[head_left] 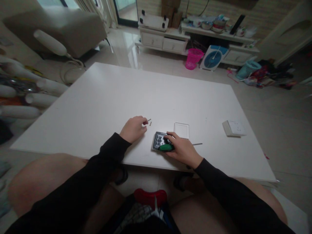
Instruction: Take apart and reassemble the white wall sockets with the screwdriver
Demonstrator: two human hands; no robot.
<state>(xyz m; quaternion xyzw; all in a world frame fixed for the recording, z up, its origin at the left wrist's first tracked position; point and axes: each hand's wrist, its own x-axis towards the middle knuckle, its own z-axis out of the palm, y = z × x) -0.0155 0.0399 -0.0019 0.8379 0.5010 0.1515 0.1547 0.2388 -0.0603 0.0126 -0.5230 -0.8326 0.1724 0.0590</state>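
My left hand point(134, 128) is over the white table, thumb and fingers closed together at the end of a small screw point(149, 120). A second screw point(150, 123) lies on the tabletop close to those fingertips. My right hand point(181, 147) wraps over a screwdriver with a green handle point(165, 148), whose metal shaft sticks out to the right beneath the hand. The fingers of that hand also rest on a square wall switch or socket point(158, 140), its dark inner side facing up. Behind it lies a clear-edged square cover frame point(181, 130).
A white wall-socket box point(234, 128) sits near the right edge of the white table point(146, 87). Beyond the table stand a pink basket point(193, 59), a blue fan point(214, 58) and a low cabinet point(163, 44). White rolls point(21, 111) crowd the left side.
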